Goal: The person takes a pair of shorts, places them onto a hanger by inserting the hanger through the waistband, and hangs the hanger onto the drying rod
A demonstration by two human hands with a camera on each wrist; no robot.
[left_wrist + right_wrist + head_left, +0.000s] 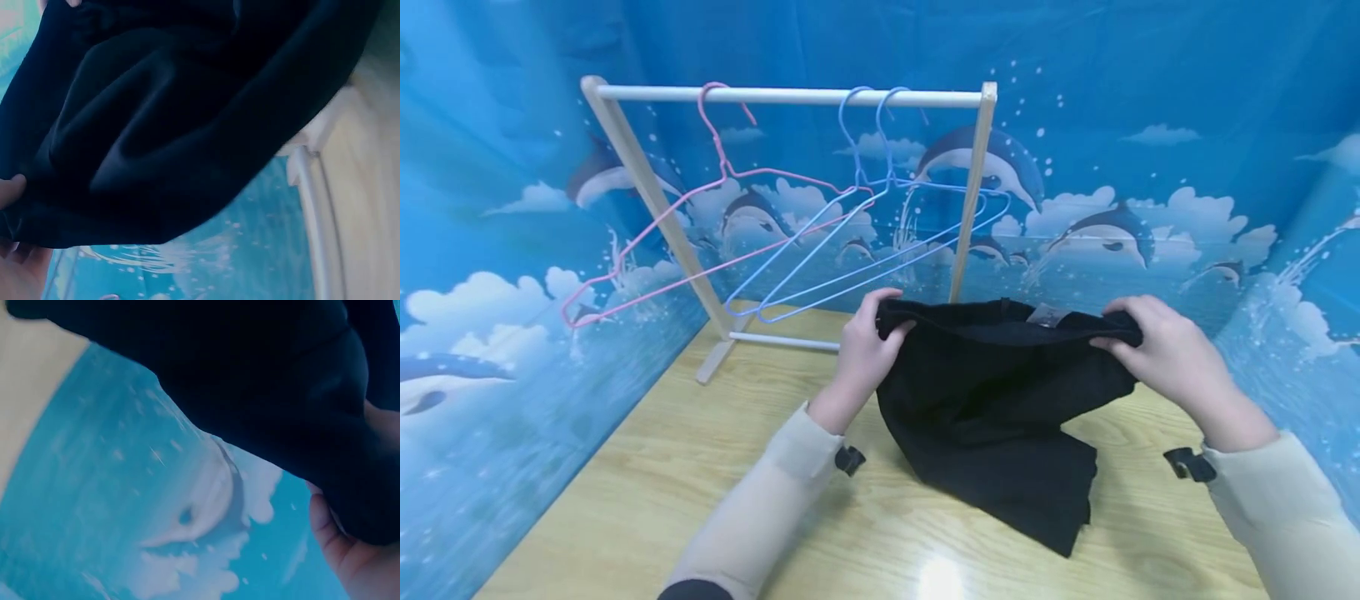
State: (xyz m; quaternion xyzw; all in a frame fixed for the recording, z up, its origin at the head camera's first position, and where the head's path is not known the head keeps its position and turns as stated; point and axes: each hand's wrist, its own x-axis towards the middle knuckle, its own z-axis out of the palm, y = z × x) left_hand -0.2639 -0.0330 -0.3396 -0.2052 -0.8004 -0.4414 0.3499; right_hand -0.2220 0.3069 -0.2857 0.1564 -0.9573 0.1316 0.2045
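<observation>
A pair of black shorts hangs from both hands above the table, its waistband at the top and its legs slanting down to the right. My left hand pinches the left end of the waistband between thumb and fingers. At the opposite end, the right hand grips the waistband, thumb on the near side. A pale label shows inside the back of the waist. In the left wrist view the dark folded cloth fills most of the picture; in the right wrist view fingers curl round its edge.
Behind the shorts stands a wooden rack with a white rail. A pink hanger and two blue hangers hang on it. The wood-grain table meets blue dolphin-printed curtains around it.
</observation>
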